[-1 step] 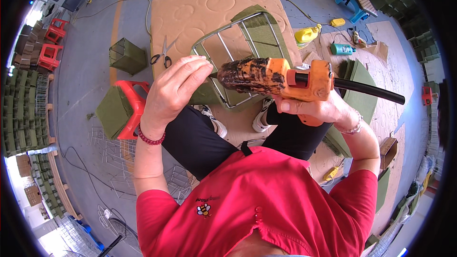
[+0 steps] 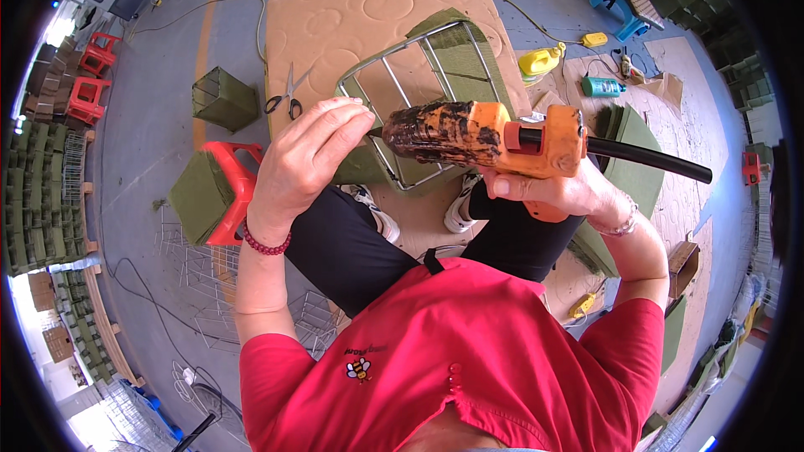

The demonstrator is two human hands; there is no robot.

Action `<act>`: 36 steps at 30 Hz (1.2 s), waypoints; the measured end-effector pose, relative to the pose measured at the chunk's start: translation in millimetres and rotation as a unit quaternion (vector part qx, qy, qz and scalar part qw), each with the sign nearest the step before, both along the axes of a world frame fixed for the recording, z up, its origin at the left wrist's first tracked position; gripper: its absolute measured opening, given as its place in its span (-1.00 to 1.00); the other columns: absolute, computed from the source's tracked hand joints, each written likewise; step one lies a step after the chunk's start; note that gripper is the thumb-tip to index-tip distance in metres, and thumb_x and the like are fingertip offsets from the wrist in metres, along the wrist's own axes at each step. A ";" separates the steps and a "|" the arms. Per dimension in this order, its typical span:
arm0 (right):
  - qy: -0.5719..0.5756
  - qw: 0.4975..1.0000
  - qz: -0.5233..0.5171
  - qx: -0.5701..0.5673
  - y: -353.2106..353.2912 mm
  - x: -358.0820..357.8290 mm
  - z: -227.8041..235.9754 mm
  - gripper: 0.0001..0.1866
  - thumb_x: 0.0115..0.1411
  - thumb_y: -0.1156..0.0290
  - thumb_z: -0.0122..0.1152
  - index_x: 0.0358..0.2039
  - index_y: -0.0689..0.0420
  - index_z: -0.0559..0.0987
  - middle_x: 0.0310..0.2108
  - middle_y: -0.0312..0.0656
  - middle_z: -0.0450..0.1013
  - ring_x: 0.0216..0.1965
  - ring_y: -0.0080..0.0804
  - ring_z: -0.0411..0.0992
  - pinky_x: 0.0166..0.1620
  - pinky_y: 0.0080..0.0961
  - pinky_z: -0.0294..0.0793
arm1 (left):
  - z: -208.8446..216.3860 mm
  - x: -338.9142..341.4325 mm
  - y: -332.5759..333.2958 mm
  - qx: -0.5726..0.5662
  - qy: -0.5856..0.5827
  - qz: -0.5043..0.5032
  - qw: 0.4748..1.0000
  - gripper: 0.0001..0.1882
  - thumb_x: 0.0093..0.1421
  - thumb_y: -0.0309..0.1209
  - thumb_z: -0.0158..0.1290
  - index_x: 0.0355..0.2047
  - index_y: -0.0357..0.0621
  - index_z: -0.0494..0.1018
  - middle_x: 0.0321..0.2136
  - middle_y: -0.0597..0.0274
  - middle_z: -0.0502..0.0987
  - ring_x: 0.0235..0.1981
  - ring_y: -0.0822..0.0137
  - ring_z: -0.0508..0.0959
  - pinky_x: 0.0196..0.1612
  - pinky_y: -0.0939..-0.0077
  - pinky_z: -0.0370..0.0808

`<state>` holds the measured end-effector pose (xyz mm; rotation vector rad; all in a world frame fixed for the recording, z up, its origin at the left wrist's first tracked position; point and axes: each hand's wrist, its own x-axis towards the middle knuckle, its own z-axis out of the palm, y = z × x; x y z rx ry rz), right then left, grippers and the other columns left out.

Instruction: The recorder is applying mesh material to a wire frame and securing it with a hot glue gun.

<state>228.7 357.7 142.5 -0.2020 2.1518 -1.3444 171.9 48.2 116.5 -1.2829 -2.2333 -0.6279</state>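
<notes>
My right hand [image 2: 557, 188] grips an orange hot glue gun [image 2: 481, 141] smeared with dark glue, and a black glue stick [image 2: 649, 157] juts from its back end. The gun's nozzle points left, close to my left fingertips. My left hand [image 2: 314, 146] is closed in a pinch on green fabric [image 2: 352, 166] at the near left edge of a wire basket frame [image 2: 387, 75]. The fabric lines part of the frame, which lies tilted above my knees and the padded work surface. The gun hides the frame's near middle, and my fingers cover the pinched spot.
Black-handled scissors [image 2: 290, 94] lie on the brown embossed board [image 2: 322, 17]. At left are a green fabric box [image 2: 224, 99] and a red stool [image 2: 239, 192] bearing green panels. A yellow jug [image 2: 541, 60], a teal bottle [image 2: 601, 86] and cords occupy the right side.
</notes>
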 end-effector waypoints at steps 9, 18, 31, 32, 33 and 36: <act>0.046 0.999 0.005 -0.003 -3.5 1.4 4.4 -0.48 0.13 0.00 0.32 -0.05 0.11 0.53 -0.29 -0.24 0.52 -0.23 -0.51 0.46 -0.12 -0.52 0.45 | -0.6 -1.5 -2.4 -0.001 0.006 0.007 1.000 -0.67 -0.06 -0.75 0.12 -0.22 -0.34 0.48 -0.28 0.06 0.56 -0.19 0.05 0.60 -0.12 0.26 0.58; 0.013 0.999 -0.037 -0.019 -9.0 0.2 10.2 -0.66 0.07 0.44 0.39 -0.13 0.19 0.55 -0.28 -0.27 0.55 -0.24 -0.56 0.50 -0.14 -0.55 0.51 | -0.8 -1.6 -2.0 -0.004 0.009 0.015 1.000 -0.68 -0.05 -0.75 0.12 -0.22 -0.34 0.49 -0.27 0.06 0.56 -0.18 0.07 0.60 -0.14 0.28 0.58; -0.046 0.998 -0.050 0.018 -0.6 7.3 1.4 -0.62 0.04 0.42 0.42 -0.12 0.18 0.56 -0.25 -0.25 0.57 -0.19 -0.52 0.52 -0.10 -0.51 0.52 | -3.1 -5.5 -3.8 -0.021 0.013 0.023 0.999 -0.62 -0.09 -0.58 0.13 -0.17 -0.26 0.50 -0.22 0.10 0.55 -0.12 0.10 0.57 -0.06 0.30 0.57; -0.004 1.000 -0.016 0.002 0.0 8.3 0.4 -0.59 0.10 0.21 0.36 -0.10 0.14 0.54 -0.34 -0.28 0.50 -0.30 -0.57 0.46 -0.20 -0.54 0.46 | -3.0 -5.3 -3.6 -0.021 0.012 0.024 0.999 -0.62 -0.09 -0.58 0.13 -0.17 -0.26 0.50 -0.22 0.10 0.55 -0.12 0.10 0.57 -0.06 0.30 0.57; 0.031 0.999 0.014 -0.001 0.9 9.0 -0.5 -0.52 0.15 0.00 0.29 -0.09 0.10 0.52 -0.44 -0.30 0.44 -0.41 -0.61 0.39 -0.31 -0.57 0.40 | -3.0 -5.2 -3.2 -0.016 0.014 0.022 1.000 -0.65 -0.08 -0.67 0.14 -0.20 -0.30 0.49 -0.25 0.08 0.55 -0.15 0.09 0.58 -0.10 0.30 0.58; 0.029 0.999 0.029 0.010 3.5 10.7 -3.2 -0.51 0.15 -0.01 0.29 -0.08 0.10 0.51 -0.44 -0.31 0.43 -0.41 -0.62 0.37 -0.31 -0.58 0.38 | -3.1 -6.2 -3.3 -0.012 0.016 0.021 1.000 -0.67 -0.08 -0.75 0.14 -0.24 -0.33 0.49 -0.28 0.06 0.55 -0.19 0.07 0.59 -0.13 0.31 0.58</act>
